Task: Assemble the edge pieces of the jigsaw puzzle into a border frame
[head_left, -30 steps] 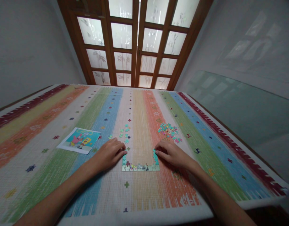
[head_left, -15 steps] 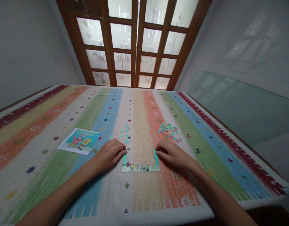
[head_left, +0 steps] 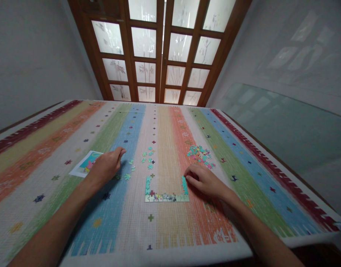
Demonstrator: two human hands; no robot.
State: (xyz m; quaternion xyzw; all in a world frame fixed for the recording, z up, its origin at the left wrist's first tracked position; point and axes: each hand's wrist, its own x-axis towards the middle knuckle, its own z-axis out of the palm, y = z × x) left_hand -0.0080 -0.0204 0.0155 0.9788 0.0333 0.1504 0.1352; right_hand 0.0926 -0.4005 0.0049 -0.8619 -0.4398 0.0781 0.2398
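Note:
A partly joined jigsaw puzzle lies on the striped cloth, its pieces forming a U with a bottom row and two short sides. My right hand rests beside the right side, its curled fingertips at the upper end of that column. My left hand is over the picture card and hides much of it; thumb and fingers are pinched together, and anything between them is too small to make out. Several loose teal puzzle pieces lie between my left hand and the puzzle.
A heap of mixed puzzle pieces sits beyond my right hand. The striped tablecloth covers the wide table. Wooden doors with glass panes stand past the far edge, and a glass panel leans along the right wall.
My left hand has left the upper end of the puzzle's left side and moved left and away from me, over the picture card. My right hand has stayed nearly in place.

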